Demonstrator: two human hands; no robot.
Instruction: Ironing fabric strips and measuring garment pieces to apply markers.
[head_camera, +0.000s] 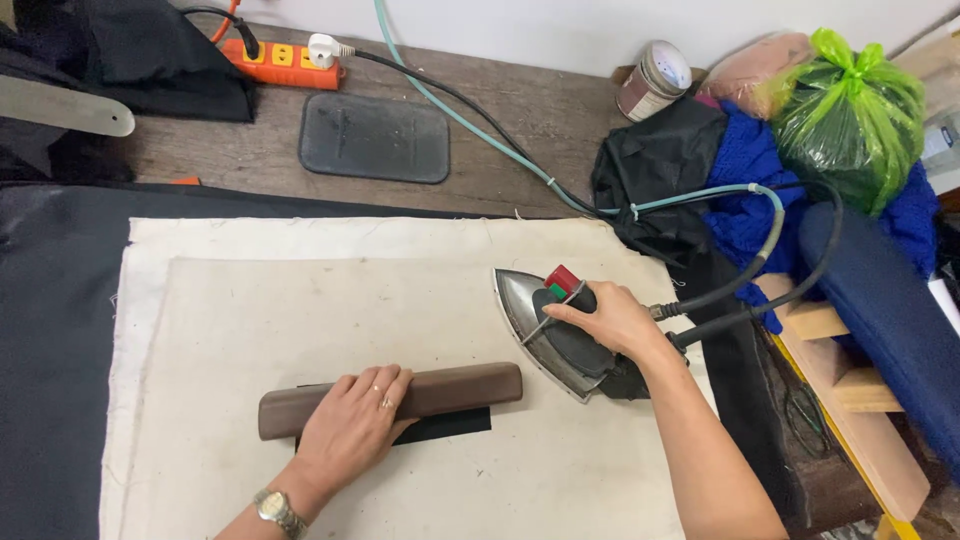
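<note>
Head view, looking down on a wooden tabletop (540, 110) covered in front by a cream pressing cloth (300, 310).

Left hand (352, 425), watch on the wrist, laid flat over a long brown wooden block (455, 388); fingers (385, 380) curled over the block's far edge, pressing down rather than lifting. Under the block, a strip of black fabric (445, 425), showing along the near edge and at the left end.

Right hand (612, 318) clenched around the dark handle of a steam iron (530, 305), just right of the block and apart from it. Soleplate tilted up on its side, shiny metal face turned left, point aimed away. Red and green knob beside the thumb. Teal hose (480, 130) and black cable (760, 300) running off from the iron's rear.

Farther back: orange power strip (285, 62) with a white plug, grey rubber mat (375, 138), round tin (652, 78). At right, green plastic bag (850, 115) on blue knitted cloth (745, 170), black cloth beside it, padded blue board (890, 320) on a wooden frame. Black fabric along the left edge.
</note>
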